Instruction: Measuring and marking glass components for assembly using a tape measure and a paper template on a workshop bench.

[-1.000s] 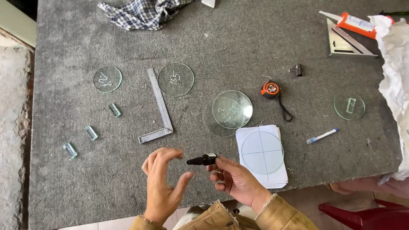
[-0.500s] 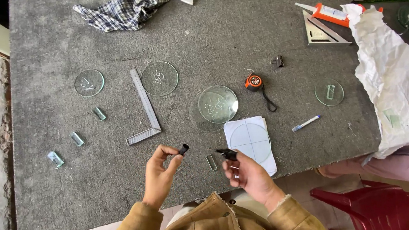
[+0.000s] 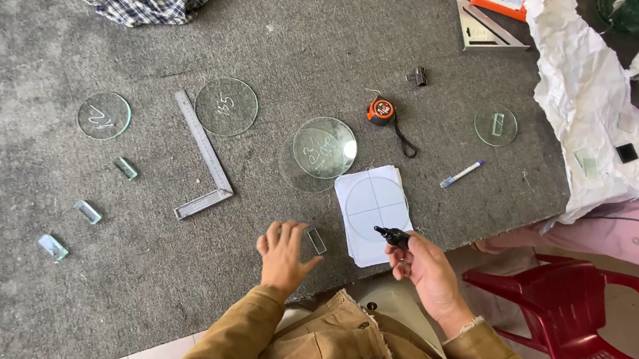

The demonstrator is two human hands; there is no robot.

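My left hand [image 3: 282, 257] lies flat on the worktop [image 3: 133, 279] near its front edge, fingers spread and holding nothing, just beside a small glass strip [image 3: 317, 241] as if to steady it. My right hand [image 3: 423, 267] grips a black marker [image 3: 392, 235], tip poised over the white paper [image 3: 371, 207] with a drawn circle.

I count five glass discs [image 3: 104, 115], four small glass blocks [image 3: 52, 247], two metal squares [image 3: 203, 158], two pens [image 3: 392, 236], one tape measure [image 3: 380, 110] and one paper sheet [image 3: 373, 207].
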